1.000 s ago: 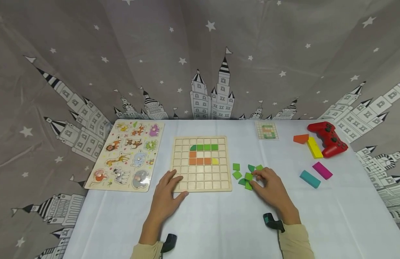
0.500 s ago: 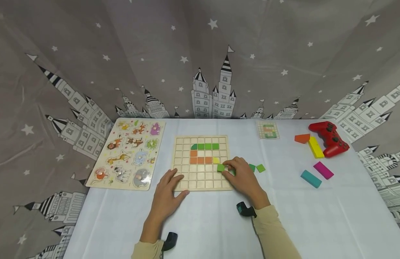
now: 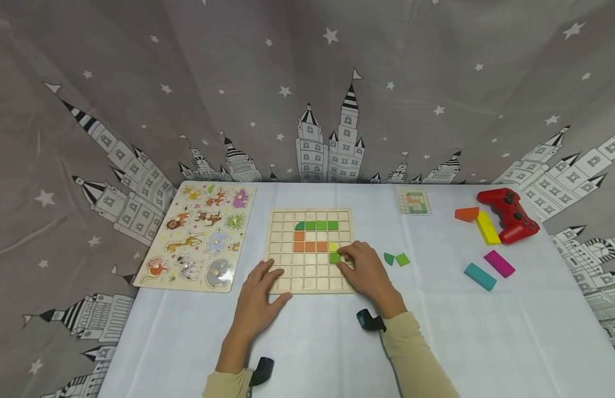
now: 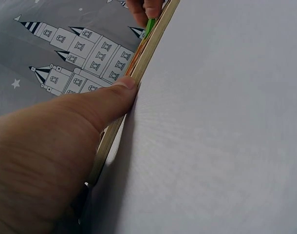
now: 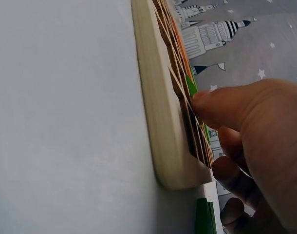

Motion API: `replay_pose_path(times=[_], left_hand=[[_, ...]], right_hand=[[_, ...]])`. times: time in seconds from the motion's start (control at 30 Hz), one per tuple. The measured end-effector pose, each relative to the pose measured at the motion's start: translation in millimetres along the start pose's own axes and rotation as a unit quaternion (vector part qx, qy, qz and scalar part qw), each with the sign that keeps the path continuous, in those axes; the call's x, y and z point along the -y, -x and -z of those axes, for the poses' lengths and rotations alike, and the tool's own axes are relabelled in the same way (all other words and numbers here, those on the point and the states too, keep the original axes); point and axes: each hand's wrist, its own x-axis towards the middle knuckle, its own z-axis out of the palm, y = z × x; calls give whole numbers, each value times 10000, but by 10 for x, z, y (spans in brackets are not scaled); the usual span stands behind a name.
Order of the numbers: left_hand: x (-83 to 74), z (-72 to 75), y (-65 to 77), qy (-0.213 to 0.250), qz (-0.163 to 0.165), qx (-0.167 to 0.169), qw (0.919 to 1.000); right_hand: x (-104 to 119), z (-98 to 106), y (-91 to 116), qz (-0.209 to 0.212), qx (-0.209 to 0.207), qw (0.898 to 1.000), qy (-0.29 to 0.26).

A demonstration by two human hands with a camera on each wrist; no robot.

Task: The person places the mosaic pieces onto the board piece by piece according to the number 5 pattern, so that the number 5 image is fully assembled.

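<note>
A wooden grid board (image 3: 307,283) lies in front of me. My right hand (image 3: 364,272) pinches a green square tile (image 3: 334,258) at a cell just below a yellow rounded tile (image 3: 333,246). In the right wrist view the green tile (image 5: 191,85) stands at a slant under the thumb, over the grid slots. My left hand (image 3: 258,301) rests on the board's front-left corner, fingers spread on the left side and thumb at the front edge, as the left wrist view shows. Green tiles (image 3: 322,225) form an upper row; orange tiles (image 3: 311,246) fill cells below.
A dark green quarter-round tile (image 3: 389,258) and a green square (image 3: 403,259) lie right of the board; my right hand hides others. Left stands an animal peg puzzle (image 3: 198,282). Back right are a pattern card (image 3: 414,200), coloured blocks (image 3: 480,276) and a red game controller (image 3: 508,215).
My right hand has picked a green square tile from the loose pile and carried it left onto the board, now lower against a cell beneath the yellow tile. The left hand has stayed put.
</note>
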Motion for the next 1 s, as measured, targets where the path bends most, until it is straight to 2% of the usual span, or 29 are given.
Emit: replay_pose_path(times=[0.47, 0.8, 1.0], left_hand=[[10, -6, 10, 20, -27, -44, 10000], [8, 13, 8, 32, -40, -84, 10000], [12, -4, 4, 50, -85, -77, 9999]], right_hand=[[58, -8, 20, -42, -98, 9999, 27], [62, -24, 3, 90, -255, 9996, 119], [-12, 81, 39, -12, -211, 9996, -164]])
